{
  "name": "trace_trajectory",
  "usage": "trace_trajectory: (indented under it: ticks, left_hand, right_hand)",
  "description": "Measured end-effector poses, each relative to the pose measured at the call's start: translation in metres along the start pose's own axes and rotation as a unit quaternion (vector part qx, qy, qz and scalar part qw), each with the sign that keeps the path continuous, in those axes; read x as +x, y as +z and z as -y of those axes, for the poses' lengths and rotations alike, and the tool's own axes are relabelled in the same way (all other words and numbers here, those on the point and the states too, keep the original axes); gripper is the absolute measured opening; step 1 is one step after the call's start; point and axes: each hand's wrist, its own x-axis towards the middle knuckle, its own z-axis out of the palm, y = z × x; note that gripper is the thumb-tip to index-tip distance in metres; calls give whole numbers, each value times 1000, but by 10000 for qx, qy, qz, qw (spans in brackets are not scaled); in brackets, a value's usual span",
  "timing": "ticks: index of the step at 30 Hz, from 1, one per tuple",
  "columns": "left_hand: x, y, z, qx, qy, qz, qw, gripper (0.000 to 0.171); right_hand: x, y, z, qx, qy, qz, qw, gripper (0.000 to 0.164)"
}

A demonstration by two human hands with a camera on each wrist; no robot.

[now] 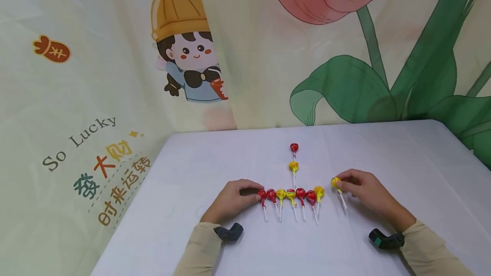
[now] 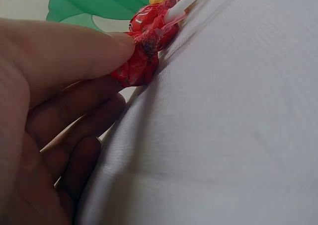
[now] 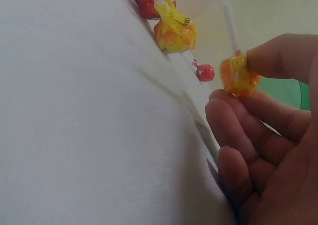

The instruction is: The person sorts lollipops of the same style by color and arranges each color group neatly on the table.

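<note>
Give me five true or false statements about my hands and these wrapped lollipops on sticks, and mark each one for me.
1. Your right hand has a round, yellow-wrapped lollipop in its grip. True.
2. Your left hand touches nothing. False: it pinches the round, red-wrapped lollipop at the row's left end.
3. Seven lollipops make up the side-to-side row, counting the one your left hand pinches. True.
4. The farthest lollipop from you has a yellow wrapper. False: its wrapper is red.
5. The row's thin white sticks point toward you. True.
</note>
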Motion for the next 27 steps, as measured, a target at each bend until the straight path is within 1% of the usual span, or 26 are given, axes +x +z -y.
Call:
trace_trajectory:
  ticks: [6, 12, 17, 21, 24, 27]
  left_hand:
    - [-1, 2, -1, 79, 6, -27, 10000, 23]
    - [-1, 1, -2, 36, 36, -68, 10000, 24]
    - [0, 1, -3, 66, 38, -46, 10000, 25]
    - [2, 1, -3, 65, 118, -23, 9999, 26]
    - [1, 1, -2, 81, 176, -36, 9998, 26]
    - [-1, 0, 0, 72, 153, -60, 9998, 28]
  right_hand:
    - [5, -3, 1, 19, 185, -118, 9998, 46]
    - [9, -5, 1, 223, 538, -157, 9982, 53]
    - [14, -7, 1, 316, 639, -3, 9975, 56]
    - [20, -11, 3, 487, 661, 150, 9965, 55]
    - [26, -12, 7, 688, 633, 285, 9952, 53]
    - [33, -11, 12, 765, 547, 416, 9947, 52]
